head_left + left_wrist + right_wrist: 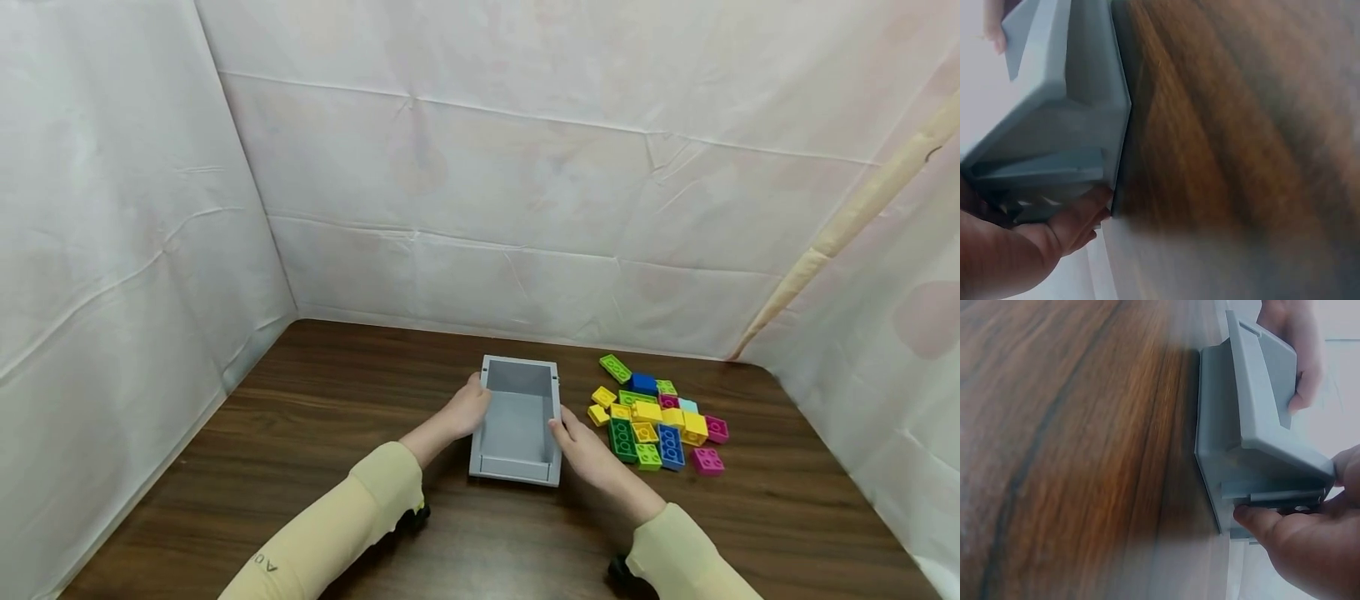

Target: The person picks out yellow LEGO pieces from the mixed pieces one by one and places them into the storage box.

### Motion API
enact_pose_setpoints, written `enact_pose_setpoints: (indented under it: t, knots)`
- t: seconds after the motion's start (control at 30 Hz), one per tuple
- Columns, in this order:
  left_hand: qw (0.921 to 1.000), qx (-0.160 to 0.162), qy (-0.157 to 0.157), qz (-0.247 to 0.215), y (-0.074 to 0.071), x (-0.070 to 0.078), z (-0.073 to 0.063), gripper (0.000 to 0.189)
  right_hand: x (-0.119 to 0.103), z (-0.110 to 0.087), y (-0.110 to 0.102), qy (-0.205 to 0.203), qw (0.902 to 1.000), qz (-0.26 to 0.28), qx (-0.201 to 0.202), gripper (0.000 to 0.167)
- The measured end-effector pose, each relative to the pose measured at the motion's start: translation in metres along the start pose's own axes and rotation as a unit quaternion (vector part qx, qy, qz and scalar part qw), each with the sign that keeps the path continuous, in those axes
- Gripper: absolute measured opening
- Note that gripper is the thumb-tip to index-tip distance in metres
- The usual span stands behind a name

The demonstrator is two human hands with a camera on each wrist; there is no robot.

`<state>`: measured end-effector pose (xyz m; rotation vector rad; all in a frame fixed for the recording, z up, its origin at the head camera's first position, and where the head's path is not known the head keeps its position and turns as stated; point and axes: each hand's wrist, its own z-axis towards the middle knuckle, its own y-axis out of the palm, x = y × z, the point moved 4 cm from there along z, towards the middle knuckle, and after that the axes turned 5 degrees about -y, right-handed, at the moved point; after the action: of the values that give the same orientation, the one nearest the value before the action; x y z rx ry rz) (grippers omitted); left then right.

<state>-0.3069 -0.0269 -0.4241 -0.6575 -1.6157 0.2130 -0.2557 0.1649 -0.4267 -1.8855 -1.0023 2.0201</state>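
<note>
A grey rectangular plastic box (517, 471), open at the top with nothing inside, is between my two hands near the middle of the table. My left hand (467, 408) grips its left long side, the thumb up at the rim. On the opposite side my right hand (588, 450) holds the right wall, its thumb over the rim. In the left wrist view, fingers (1082, 215) reach under a ledge on the box's outer wall (1094, 128). The right wrist view has the fingers (1260, 522) likewise below the ledge, with the box's base close over the wood.
Right of the box lies a loose group of toy building bricks, among them a dark green brick (622, 440), a blue brick (671, 447), a yellow brick (694, 428) and a magenta brick (707, 461). White cloth (480, 192) hangs behind and beside the dark wooden table (300, 417).
</note>
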Motion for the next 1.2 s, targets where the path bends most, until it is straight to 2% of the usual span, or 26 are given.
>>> enact_pose_setpoints:
  t: [0.23, 0.4, 0.6, 0.77, 0.87, 1.0, 1.2]
  knots:
    - [0.9971, -0.013, 0.016, 0.073, -0.003, 0.006, 0.006, 0.059, 0.002, -0.005, -0.001, 0.002, 1.0, 0.001, -0.001, 0.063]
    - [0.9964, -0.036, -0.015, 0.075, -0.007, 0.007, 0.014, 0.064, 0.001, -0.004, -0.002, 0.001, 1.0, -0.001, 0.006, 0.062]
    - [0.9954, -0.04, -0.047, 0.073, -0.013, 0.008, 0.025, 0.064, -0.002, -0.005, -0.004, 0.004, 0.9999, 0.001, 0.014, 0.059]
    - [0.9921, -0.051, -0.054, 0.101, -0.018, 0.008, 0.034, 0.042, -0.001, -0.006, -0.006, 0.021, 0.9995, -0.016, 0.015, 0.062]
    - [0.9907, -0.049, -0.059, 0.112, -0.02, 0.01, 0.04, 0.033, -0.002, -0.007, -0.01, 0.036, 0.9986, -0.034, 0.019, 0.066]
    - [0.9882, -0.035, -0.072, 0.131, -0.023, 0.01, 0.046, 0.04, -0.006, -0.008, -0.016, 0.04, 0.9971, -0.063, 0.015, 0.069]
    - [0.9824, -0.003, -0.06, 0.177, -0.025, 0.009, 0.05, 0.049, -0.012, -0.013, -0.038, -0.001, 0.9929, -0.119, 0.008, 0.063]
